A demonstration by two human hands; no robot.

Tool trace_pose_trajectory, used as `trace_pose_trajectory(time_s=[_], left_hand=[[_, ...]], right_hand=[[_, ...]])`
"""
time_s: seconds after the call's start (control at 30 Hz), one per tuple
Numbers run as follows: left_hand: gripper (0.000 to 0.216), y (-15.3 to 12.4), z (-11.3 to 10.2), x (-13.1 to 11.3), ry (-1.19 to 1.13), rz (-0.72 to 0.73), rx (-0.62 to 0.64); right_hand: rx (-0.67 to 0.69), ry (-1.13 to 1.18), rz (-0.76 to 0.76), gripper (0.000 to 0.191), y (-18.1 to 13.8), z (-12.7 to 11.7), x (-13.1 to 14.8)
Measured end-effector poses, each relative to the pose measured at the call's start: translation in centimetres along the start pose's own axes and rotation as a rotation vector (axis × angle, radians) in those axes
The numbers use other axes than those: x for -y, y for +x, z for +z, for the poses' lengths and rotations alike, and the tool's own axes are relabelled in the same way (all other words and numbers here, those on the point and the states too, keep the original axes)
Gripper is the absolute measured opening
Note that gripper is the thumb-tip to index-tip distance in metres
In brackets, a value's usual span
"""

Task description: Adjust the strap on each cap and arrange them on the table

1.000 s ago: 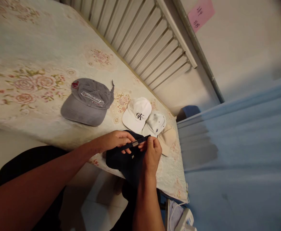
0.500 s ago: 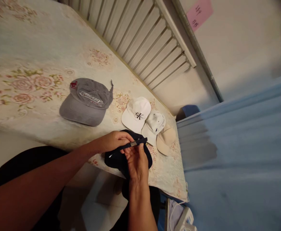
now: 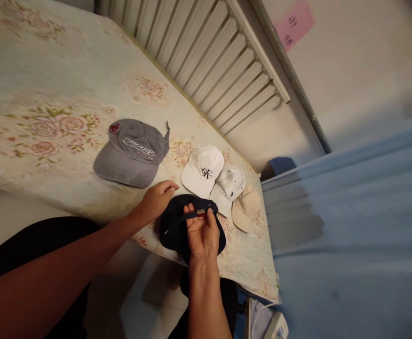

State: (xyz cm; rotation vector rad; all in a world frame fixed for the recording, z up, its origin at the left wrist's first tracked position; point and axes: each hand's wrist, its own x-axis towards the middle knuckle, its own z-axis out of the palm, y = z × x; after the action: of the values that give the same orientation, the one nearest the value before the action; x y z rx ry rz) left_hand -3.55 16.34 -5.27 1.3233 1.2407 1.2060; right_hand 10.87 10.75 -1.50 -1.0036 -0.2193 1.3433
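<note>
Spreads a floral cloth (image 3: 96, 52) across the left of the frame, with a dark trouser leg (image 3: 47, 245) at lower left, below the cloth's edge. Comes next, left of centre, to a gray cap (image 3: 131, 153) with white script on its front, brim towards the lower left. Holds the left hand (image 3: 158, 200) just below and to the right of that, free of any grasp, fingers loosely bent and nothing seen in them, right beside the upper left edge of a dark cap (image 3: 174, 221). Cannot tell whether touching it.

Has that dark cap at lower centre, partly behind the right hand (image 3: 202, 235). Turns this hand palm up, fingers behind the cap's strap (image 3: 192, 215) and thumb against it near the metal buckle (image 3: 201, 213), so grasping the cap by its strap.

Runs on in a row from centre to the right: a white cap (image 3: 202, 172) with black letters, close above the dark cap, a pale cap (image 3: 227, 183) with a small dark emblem, then a beige cap (image 3: 248, 207). Ends with a pink note (image 3: 295, 26) at upper right and a blue curtain (image 3: 350, 226) at far right.
</note>
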Motion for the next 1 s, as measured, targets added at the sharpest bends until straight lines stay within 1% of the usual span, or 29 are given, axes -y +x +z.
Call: trace_pose_trajectory(time_s=[0.07, 0.2, 0.3, 0.37, 0.5, 0.63, 0.7, 0.87, 1.0], left_hand=[[0.032, 0.0, 0.1, 0.2, -0.086, -0.085, 0.059], [0.041, -0.6, 0.2, -0.1, -0.352, -0.254, 0.210], [0.038, -0.9, 0.4, -0.4, -0.498, -0.309, 0.270], [0.035, -0.9, 0.5, -0.4, -0.567, -0.333, 0.280], [0.033, -0.8, 0.6, 0.0, -0.661, -0.396, 0.285], [0.037, -0.7, 0.7, 0.6, -0.744, -0.396, 0.340], [0.038, -0.7, 0.8, 0.8, -0.773, -0.385, 0.339], [0.041, -0.7, 0.7, 0.7, -0.779, -0.406, 0.322], [0.044, -0.8, 0.6, 0.5, -0.748, -0.411, 0.295]], right_hand=[[0.019, 0.008, 0.014, 0.017, 0.0, 0.0, -0.1], [0.055, 0.021, 0.017, 0.022, -0.3, 0.2, -0.3], [0.104, -0.001, 0.016, 0.031, -0.6, 0.5, -0.6], [0.110, -0.035, 0.030, 0.035, -0.8, 0.7, -0.9], [0.122, -0.081, 0.052, 0.036, -1.1, 1.0, -1.5], [0.223, -0.112, -0.007, 0.035, -1.5, 1.1, -2.2], [0.265, -0.118, -0.006, 0.036, -1.7, 1.1, -2.4], [0.360, -0.131, 0.027, 0.039, -1.9, 1.2, -2.8], [0.362, -0.159, 0.047, 0.044, -2.1, 1.1, -2.8]])
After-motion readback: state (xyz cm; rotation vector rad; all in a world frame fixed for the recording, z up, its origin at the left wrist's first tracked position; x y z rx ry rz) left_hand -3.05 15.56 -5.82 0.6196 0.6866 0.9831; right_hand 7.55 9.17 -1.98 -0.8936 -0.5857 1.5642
